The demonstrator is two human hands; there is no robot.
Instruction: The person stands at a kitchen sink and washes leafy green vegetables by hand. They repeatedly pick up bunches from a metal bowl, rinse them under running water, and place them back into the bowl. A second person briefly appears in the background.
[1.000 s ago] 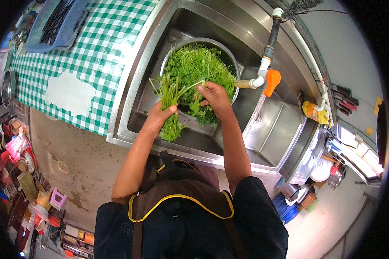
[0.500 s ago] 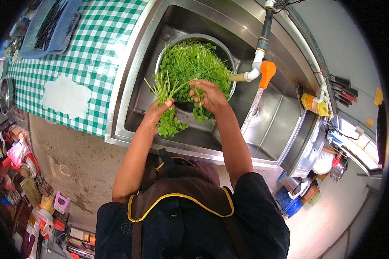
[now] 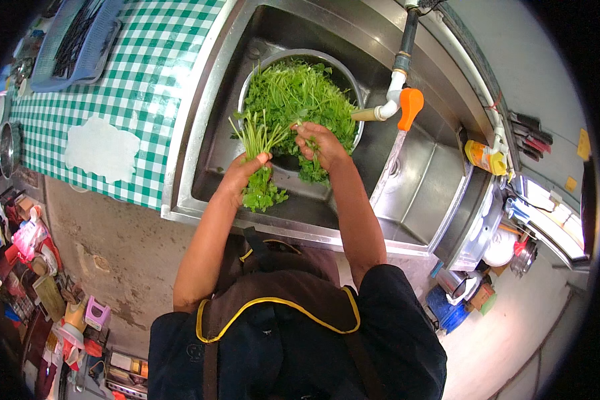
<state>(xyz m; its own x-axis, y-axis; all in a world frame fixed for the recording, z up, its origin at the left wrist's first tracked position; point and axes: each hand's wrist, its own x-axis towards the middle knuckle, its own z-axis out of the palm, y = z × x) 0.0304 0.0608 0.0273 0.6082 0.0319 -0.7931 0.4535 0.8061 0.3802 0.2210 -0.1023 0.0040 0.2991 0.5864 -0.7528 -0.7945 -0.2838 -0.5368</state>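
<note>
Steel sink: left grip clenching leafy herb bunch, right grip pinching sprigs.

Green leafy herbs, green-and-white checked tablecloth, orange tap handle.

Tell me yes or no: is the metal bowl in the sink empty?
No, the metal bowl in the sink is heaped with leafy greens, and the left hand holds a bunch of them.
</note>
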